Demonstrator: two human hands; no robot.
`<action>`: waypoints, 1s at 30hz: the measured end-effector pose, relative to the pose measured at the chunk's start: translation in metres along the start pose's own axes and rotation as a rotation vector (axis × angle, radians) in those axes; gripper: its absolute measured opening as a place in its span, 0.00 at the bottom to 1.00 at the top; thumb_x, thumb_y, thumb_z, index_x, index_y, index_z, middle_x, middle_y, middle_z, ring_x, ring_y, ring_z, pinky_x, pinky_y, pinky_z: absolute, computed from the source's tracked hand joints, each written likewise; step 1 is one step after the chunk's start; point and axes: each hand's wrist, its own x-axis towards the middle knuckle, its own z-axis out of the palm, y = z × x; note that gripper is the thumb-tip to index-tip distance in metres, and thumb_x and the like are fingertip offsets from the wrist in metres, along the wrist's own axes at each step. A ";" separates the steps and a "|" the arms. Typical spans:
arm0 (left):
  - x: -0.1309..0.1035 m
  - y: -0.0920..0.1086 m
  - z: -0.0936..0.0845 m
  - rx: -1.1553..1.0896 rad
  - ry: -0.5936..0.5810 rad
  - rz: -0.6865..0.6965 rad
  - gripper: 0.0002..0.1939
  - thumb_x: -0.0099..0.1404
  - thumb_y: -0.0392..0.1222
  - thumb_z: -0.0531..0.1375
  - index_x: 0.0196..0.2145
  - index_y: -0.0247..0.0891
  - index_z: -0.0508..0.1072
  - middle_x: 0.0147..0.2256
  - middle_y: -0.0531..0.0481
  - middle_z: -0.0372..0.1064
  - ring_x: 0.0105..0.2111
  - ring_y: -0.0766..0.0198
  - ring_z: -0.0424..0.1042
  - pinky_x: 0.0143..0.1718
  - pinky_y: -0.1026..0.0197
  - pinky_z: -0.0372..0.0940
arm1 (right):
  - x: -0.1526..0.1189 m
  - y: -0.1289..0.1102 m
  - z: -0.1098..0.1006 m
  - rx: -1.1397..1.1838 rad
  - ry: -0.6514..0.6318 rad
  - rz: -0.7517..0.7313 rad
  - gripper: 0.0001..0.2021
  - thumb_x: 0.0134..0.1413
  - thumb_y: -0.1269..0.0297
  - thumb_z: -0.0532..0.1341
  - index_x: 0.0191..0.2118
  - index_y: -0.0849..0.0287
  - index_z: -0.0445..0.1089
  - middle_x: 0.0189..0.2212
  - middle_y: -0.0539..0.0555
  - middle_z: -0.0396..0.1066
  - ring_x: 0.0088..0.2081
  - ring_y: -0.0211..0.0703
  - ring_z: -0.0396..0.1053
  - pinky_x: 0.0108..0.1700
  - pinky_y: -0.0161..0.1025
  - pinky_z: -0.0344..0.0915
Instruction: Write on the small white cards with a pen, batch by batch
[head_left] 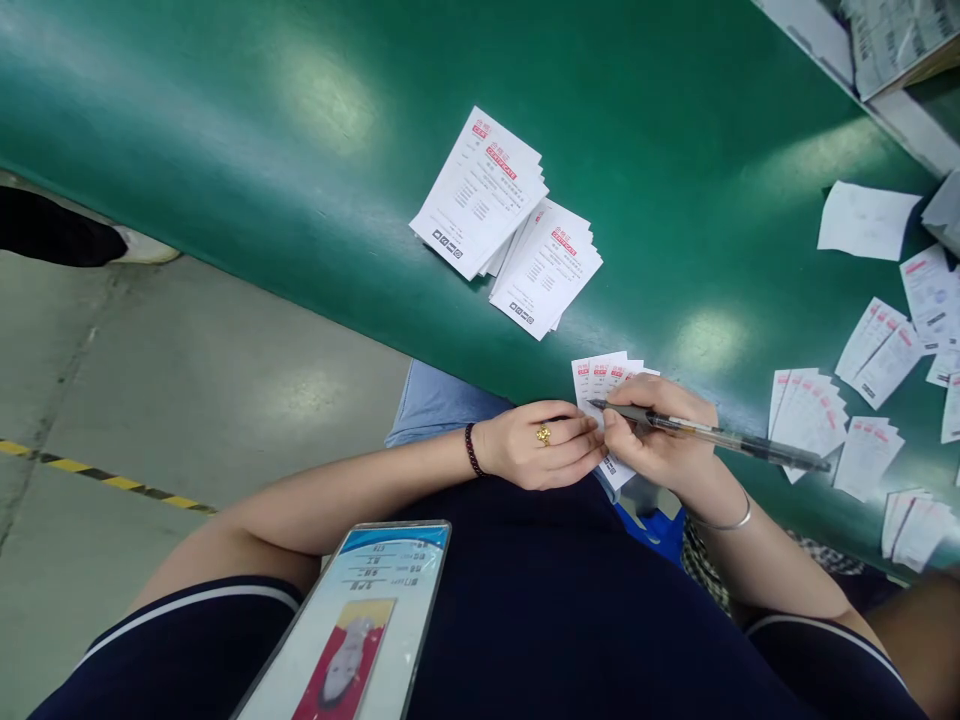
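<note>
My right hand [664, 430] grips a black pen [739, 442] with a clear barrel, its tip on the fanned paper certificates [600, 375] at the table's near edge. These slips are white with red headings, and both hands cover part of them. From the left, my left hand [544, 447] holds the same slips, its fingers together over them and its thumb hidden. Beyond my hands lie two neat stacks of certificates: a larger stack [480, 195] and, overlapping its right side, a smaller stack [547, 268].
Several fanned groups of certificates [806, 415] spread along the right side of the green table [637, 120]. A blank white paper [866, 220] lies farther back, near a box [904, 40] at the top right corner. At far left, a person's shoe [146, 245] shows past the table edge.
</note>
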 end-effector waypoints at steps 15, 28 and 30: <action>0.000 -0.003 0.002 0.575 0.116 0.500 0.04 0.63 0.34 0.62 0.35 0.33 0.77 0.34 0.48 0.78 0.36 0.63 0.77 0.41 0.60 0.76 | 0.004 0.000 0.003 -0.070 0.042 -0.137 0.04 0.49 0.73 0.60 0.29 0.56 0.67 0.20 0.47 0.70 0.21 0.36 0.69 0.27 0.35 0.69; -0.001 -0.004 0.003 0.597 0.127 0.491 0.04 0.64 0.35 0.61 0.34 0.38 0.77 0.33 0.52 0.77 0.35 0.66 0.76 0.43 0.61 0.75 | 0.003 0.001 0.005 -0.071 0.042 -0.111 0.04 0.50 0.72 0.60 0.29 0.55 0.67 0.20 0.47 0.72 0.22 0.37 0.71 0.28 0.36 0.70; -0.001 -0.004 0.003 0.588 0.114 0.488 0.05 0.64 0.35 0.60 0.36 0.35 0.77 0.34 0.51 0.77 0.36 0.64 0.76 0.42 0.61 0.75 | 0.003 0.001 0.005 -0.062 0.040 -0.114 0.04 0.50 0.72 0.60 0.29 0.55 0.67 0.20 0.48 0.72 0.22 0.37 0.70 0.28 0.36 0.70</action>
